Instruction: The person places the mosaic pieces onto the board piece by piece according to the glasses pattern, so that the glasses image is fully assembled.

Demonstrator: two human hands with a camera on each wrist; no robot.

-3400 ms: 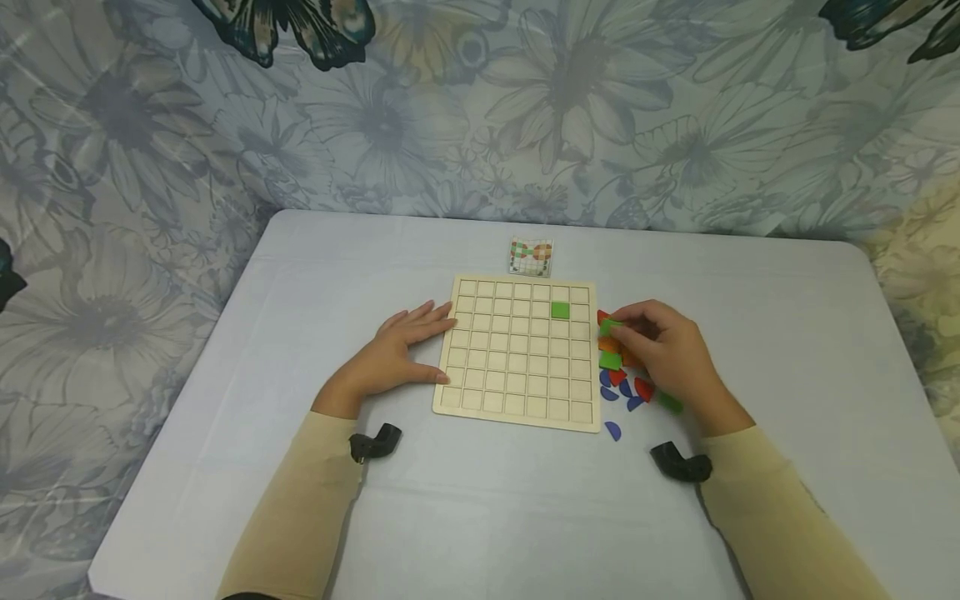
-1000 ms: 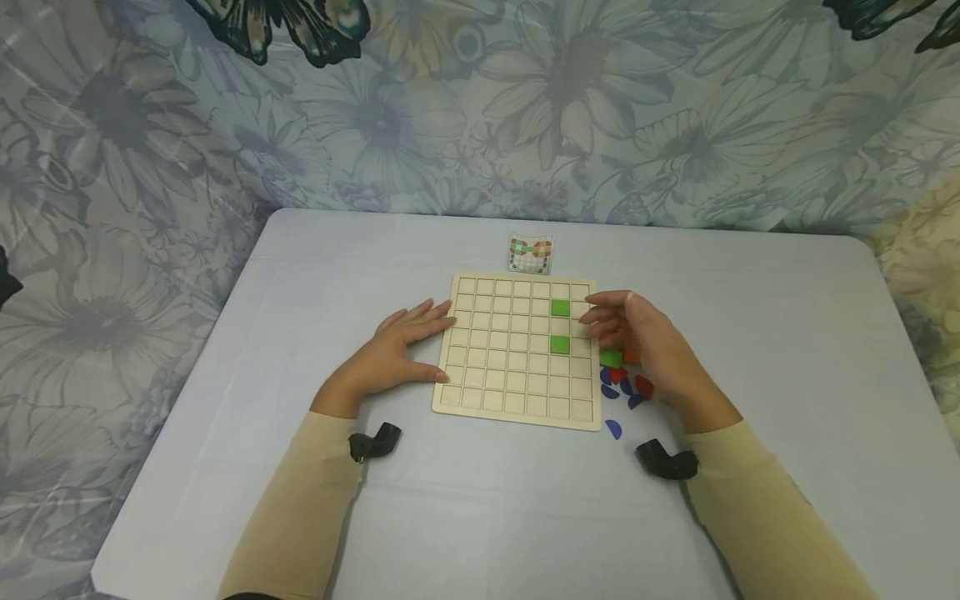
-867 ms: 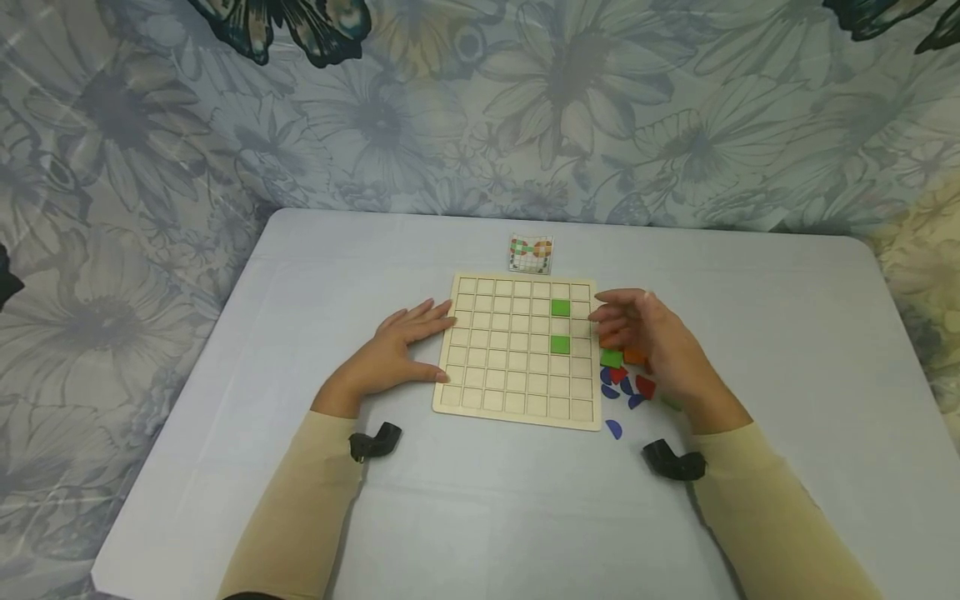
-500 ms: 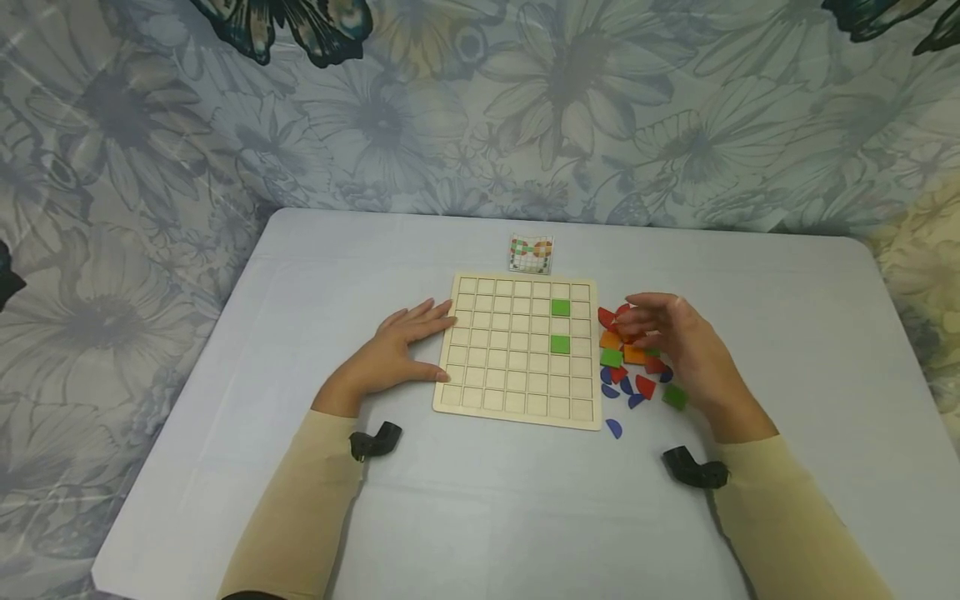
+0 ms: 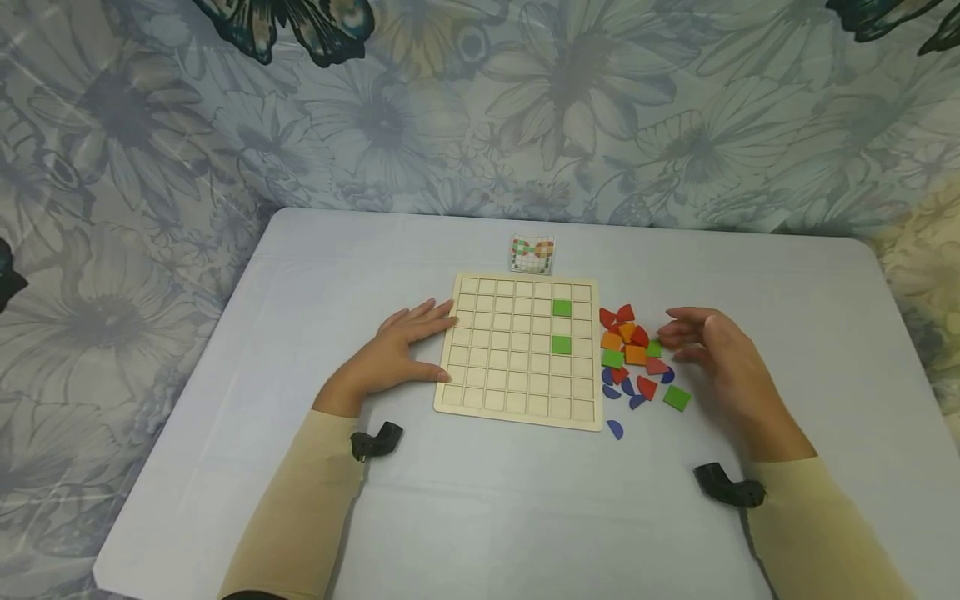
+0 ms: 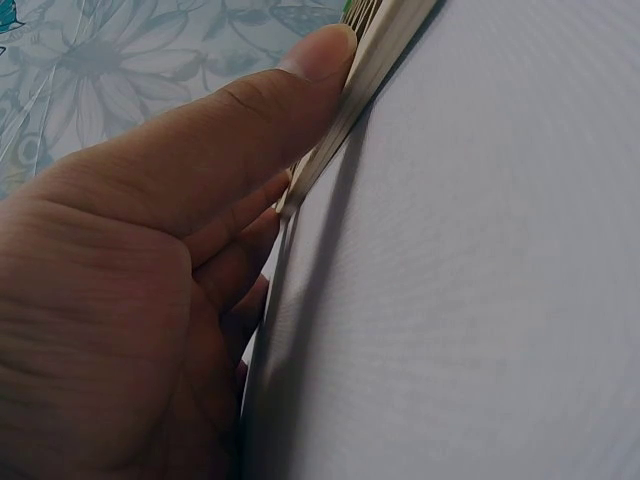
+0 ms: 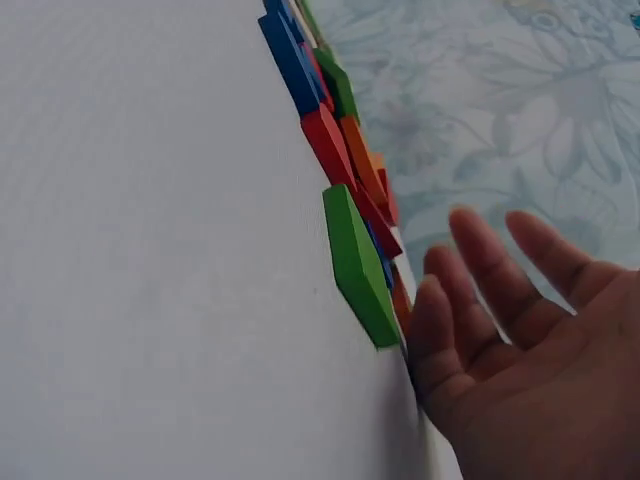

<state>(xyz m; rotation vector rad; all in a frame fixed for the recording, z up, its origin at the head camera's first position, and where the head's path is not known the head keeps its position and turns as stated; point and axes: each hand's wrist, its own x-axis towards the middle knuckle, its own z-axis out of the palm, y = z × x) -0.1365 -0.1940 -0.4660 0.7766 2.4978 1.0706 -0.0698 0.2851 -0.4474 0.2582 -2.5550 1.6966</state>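
Observation:
A pale wooden grid board [image 5: 517, 362] lies flat in the middle of the table. Two green square tiles sit in its cells: an upper green tile [image 5: 562, 308] and a lower green tile [image 5: 561, 345], one cell apart in the same column. My left hand [image 5: 390, 358] rests at the board's left edge, fingers spread, with the thumb [image 6: 325, 55] against that edge in the left wrist view. To the right of the loose pieces, my right hand [image 5: 720, 358] holds nothing, its fingers relaxed. Nearest to it are a green square [image 5: 677, 397] and another green piece [image 5: 654, 348].
Loose pieces lie along the board's right side: orange squares such as the orange tile [image 5: 635, 355], several red wedges like the red wedge [image 5: 647, 387], and blue half-discs like the blue half-disc [image 5: 615, 429]. Behind the board is a small pattern card [image 5: 532, 254]. A patterned backdrop [image 5: 480, 125] rises beyond.
A second green tile has been set into the board and released. My right hand has since drawn away to the right, uncovering the loose pieces. My left hand has stayed at the board's edge.

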